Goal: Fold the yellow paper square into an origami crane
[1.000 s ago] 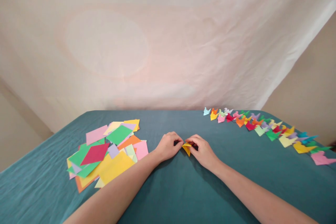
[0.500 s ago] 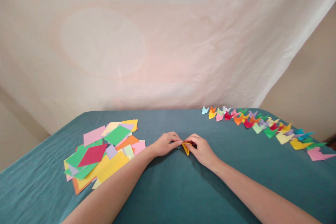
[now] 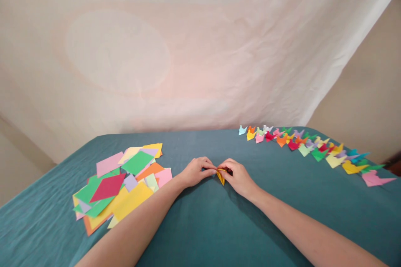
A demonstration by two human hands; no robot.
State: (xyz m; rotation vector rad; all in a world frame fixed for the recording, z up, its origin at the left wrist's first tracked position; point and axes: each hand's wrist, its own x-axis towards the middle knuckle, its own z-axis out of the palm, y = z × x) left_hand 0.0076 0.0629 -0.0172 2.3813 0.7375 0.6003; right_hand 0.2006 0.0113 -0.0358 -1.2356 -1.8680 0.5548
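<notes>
Between my two hands, over the middle of the table, is a small folded piece of yellow paper (image 3: 221,177), its pointed end toward me. My left hand (image 3: 198,172) pinches its left corner between thumb and fingers. From the other side my right hand (image 3: 235,176) grips it with thumb and index finger, the other fingers curled behind. The fingers cover the upper part of the paper, so its full shape is hidden.
A heap of loose coloured paper sheets (image 3: 134,200) lies to the left, partly behind my left forearm. Rows of small folded paper birds (image 3: 293,144) run along the right side of the green tablecloth (image 3: 200,225). A pale cloth (image 3: 200,58) hangs behind the table.
The view has shifted and tilted slightly. Both hands keep hold of the yellow paper in nearly the same place, with the fingers barely moved.
</notes>
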